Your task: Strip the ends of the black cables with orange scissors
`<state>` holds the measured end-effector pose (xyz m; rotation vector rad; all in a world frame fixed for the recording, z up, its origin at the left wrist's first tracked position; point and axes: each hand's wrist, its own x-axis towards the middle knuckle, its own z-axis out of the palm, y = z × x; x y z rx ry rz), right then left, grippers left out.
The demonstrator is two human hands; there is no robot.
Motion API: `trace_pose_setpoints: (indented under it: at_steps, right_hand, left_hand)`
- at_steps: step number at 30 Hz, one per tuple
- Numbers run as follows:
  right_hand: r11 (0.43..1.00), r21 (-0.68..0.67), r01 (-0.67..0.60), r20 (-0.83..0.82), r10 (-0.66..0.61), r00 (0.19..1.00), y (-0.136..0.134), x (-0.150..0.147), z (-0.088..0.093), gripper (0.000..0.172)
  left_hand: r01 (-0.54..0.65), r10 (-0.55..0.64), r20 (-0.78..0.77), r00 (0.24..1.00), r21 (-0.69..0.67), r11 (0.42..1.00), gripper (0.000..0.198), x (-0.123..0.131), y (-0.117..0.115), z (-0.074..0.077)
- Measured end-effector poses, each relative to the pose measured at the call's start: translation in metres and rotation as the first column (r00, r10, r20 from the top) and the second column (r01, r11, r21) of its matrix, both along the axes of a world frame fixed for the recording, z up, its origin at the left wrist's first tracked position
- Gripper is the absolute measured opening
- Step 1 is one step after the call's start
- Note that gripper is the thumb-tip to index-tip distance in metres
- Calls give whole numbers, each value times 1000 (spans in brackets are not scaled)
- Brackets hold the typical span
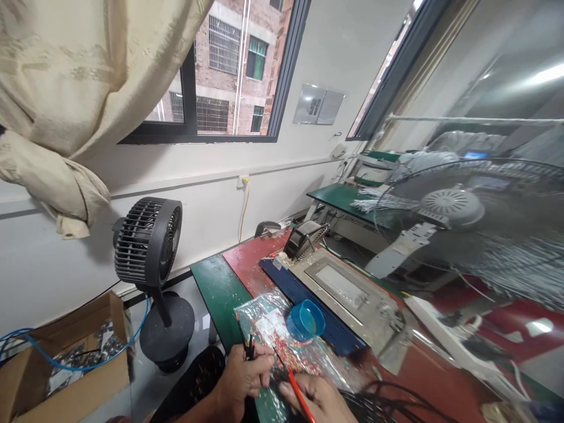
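Observation:
My left hand (247, 376) is closed in a pinch around a black cable (250, 348), whose thin end sticks up above the fingers. Close beside it, my right hand (319, 399) grips a slim red-handled tool (300, 395). A thin dark tip points from the tool toward the left hand; its exact kind is unclear. Under and beyond both hands lies a clear plastic bag (264, 305), strewn with tiny red and yellow pieces (295, 352). A blue round bowl (305, 321) stands on the bag's far side. Black cables (388, 402) lie to the right of my right hand.
Behind the bowl are a blue strip (304, 299) and a beige machine panel (339, 282), with a small black fan (304, 238). A large fan (453, 205) stands at right. A black floor fan (147, 241) and cardboard box (88, 376) are at left.

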<state>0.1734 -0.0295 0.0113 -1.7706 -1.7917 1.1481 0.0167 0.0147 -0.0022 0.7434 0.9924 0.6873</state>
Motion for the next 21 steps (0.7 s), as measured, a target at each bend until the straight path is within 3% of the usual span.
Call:
trace_pose_setpoints:
  at_steps: [4, 9, 14, 21]
  right_hand:
    - [991, -18, 132, -181, -133, 974, 3, 3, -10, 52]
    - [930, -151, 336, -480, -366, 798, 7, 0, -18, 53]
    - [915, -239, 324, -621, -401, 673, 9, -11, -26, 55]
    - [925, -255, 282, -619, -380, 687, 7, -12, -24, 51]
  left_hand:
    - [19, -19, 61, 998, -10, 1000, 44, 1, -1, -2]
    - [88, -86, 193, 977, -6, 996, 51, 1, -5, 2]
    - [137, -144, 187, 972, 47, 989, 46, 2, -8, 2]
    - [127, -136, 113, 984, 88, 988, 41, 3, -8, -2]
